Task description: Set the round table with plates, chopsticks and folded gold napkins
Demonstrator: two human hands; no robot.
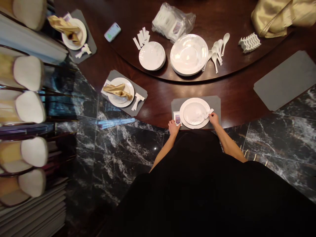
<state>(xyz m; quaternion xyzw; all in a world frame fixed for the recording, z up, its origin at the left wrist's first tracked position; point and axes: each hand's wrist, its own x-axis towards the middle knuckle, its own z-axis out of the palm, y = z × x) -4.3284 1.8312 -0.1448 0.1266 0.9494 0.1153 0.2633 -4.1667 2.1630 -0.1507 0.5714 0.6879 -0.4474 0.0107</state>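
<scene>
- Far left: cream-covered chairs (29,72) in a row, beside a black marble floor (118,148).
- Left of centre, on the dark wood table (158,108): a gray mat (142,95) under a white plate (130,93) with a folded gold napkin (118,91) on top.
- Farther off: a phone (112,32), white paper strips (141,38), small white plates (151,56) and a plastic bag (172,22).
- Left hand (174,127): palm down, wrist low, fingers lying on a small printed card (177,118) at the near plate's left edge; whether it is actually gripped, impossible to tell.
- Centre: a stack of large white plates (189,54) at the far side; nearer, a white plate (184,113) on another gray mat (216,105).
- Right hand (213,119): wrist bent, fingers closed in a light pinch on a white paper slip (208,114) above the plate's right rim.
- Work in hand, apparently: small paper pieces going beside the near plate. Next need: a gentle, level release of the slip.
- Far right: white spoons (217,49), wavy white rests (249,42), gold cloth (278,16) and a third gray mat (283,80).
</scene>
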